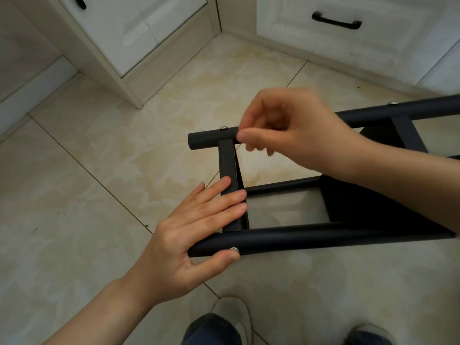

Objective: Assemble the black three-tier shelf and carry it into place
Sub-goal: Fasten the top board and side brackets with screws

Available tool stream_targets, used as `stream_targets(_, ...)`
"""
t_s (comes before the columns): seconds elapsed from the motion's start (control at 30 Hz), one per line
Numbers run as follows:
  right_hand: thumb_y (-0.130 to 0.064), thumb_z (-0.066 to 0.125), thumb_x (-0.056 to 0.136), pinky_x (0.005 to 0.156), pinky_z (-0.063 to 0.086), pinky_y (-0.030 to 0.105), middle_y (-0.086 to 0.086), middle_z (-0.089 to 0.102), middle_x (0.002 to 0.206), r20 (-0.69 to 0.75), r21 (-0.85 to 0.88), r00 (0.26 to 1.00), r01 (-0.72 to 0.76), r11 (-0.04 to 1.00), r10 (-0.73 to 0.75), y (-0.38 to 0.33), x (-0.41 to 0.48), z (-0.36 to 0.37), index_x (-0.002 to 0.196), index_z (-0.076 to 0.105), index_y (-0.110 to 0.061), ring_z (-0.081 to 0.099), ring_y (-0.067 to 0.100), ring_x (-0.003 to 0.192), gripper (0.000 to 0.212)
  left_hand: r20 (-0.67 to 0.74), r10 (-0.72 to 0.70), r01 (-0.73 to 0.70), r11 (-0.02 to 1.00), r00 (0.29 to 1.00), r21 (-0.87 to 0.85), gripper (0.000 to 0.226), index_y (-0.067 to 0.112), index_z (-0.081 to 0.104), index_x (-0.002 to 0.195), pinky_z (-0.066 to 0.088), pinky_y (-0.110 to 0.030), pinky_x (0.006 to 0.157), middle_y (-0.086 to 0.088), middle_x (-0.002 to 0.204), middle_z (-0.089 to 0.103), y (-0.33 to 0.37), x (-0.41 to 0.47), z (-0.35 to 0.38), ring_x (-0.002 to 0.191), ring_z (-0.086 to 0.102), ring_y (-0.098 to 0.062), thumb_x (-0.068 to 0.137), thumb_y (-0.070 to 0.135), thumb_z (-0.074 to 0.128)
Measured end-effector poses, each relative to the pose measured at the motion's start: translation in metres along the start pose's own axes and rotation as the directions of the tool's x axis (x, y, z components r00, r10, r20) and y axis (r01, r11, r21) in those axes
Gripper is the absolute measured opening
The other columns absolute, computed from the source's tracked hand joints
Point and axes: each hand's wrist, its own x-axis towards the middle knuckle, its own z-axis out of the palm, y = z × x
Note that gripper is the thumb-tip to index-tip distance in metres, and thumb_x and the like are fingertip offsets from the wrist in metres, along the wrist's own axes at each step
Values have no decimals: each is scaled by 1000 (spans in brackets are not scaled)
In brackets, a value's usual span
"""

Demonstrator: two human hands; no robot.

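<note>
- Three screw heads (224, 127) show on the shelf (361, 207): one on the far tube (206, 140) right over the end crossbar (227, 168), one on the near tube (311, 236) just under that crossbar, one further along the far tube, well right of the crossbar
- Shelf lies on its side on the tiled floor (99, 170); the frame runs right from the end crossbar and out of view
- Left hand (194, 235): four fingers straight and pressed together, laid flat across the lower half of the crossbar; thumb tip against the near tube, touching the screw head below the crossbar
- Right hand (281, 130): just right of the crossbar's top end, fingers curled, thumb tip on the far tube beside the screw head; lower fingers are blurred, so cannot tell whether it pinches a small part or nothing
- Done, my read: frame looks largely together, with tubes, crossbars and dark tier panels joined and screws seated at the crossbar end
- Left, my read: check or tighten the crossbar joints, stand the shelf upright, carry it into place; the end away from the crossbar is out of frame, so unconfirmed
- White cabinets (139, 33) stand beyond the crossbar's far end, well apart; shoes (234, 317) sit on the near side of the crossbar
</note>
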Motion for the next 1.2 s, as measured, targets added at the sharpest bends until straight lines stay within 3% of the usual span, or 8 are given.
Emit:
stream_targets(0.17,-15,71,87,62,55,18,2,76,77,299,98,923,-281,955,241,17,-21,-5,91,72,-12,70,10,68,5,-7,10,-10,1000,1000,24,50,5,57,136,29,-51,121,-5,147,56,0,0,1,146,41,-28,99,40,59)
stream_targets(0.33,-13,68,90,67,56,16,0,78,87,413,62,827,-444,894,382,32,-24,-4,101,73,-14,74,10,80,11,-12,15,-14,1000,1000,13,48,5,57,132,37,-60,115,-5,145,55,2,0,2,146,41,-28,100,40,57)
stream_targets(0.97,-13,69,90,68,55,16,-2,78,87,543,-2,753,-441,898,371,30,-27,10,99,74,-19,74,10,77,12,-51,61,-61,998,997,-4,45,1,59,127,38,-41,116,-9,141,57,1,3,6,144,44,-30,100,37,58)
stream_targets(1.13,-8,69,89,67,55,17,1,77,81,570,-63,735,-408,911,368,20,-17,29,91,72,-13,73,9,73,6,-53,70,-70,998,996,4,43,6,58,129,39,-42,115,-9,140,57,0,3,5,144,44,-30,98,36,59)
stream_targets(1.2,-4,68,88,64,54,16,-1,74,73,563,-92,739,-389,917,370,17,-13,37,82,68,-16,72,7,69,14,-58,73,-73,997,996,6,43,6,58,128,39,-42,115,-9,140,57,1,2,5,144,44,-30,99,36,58)
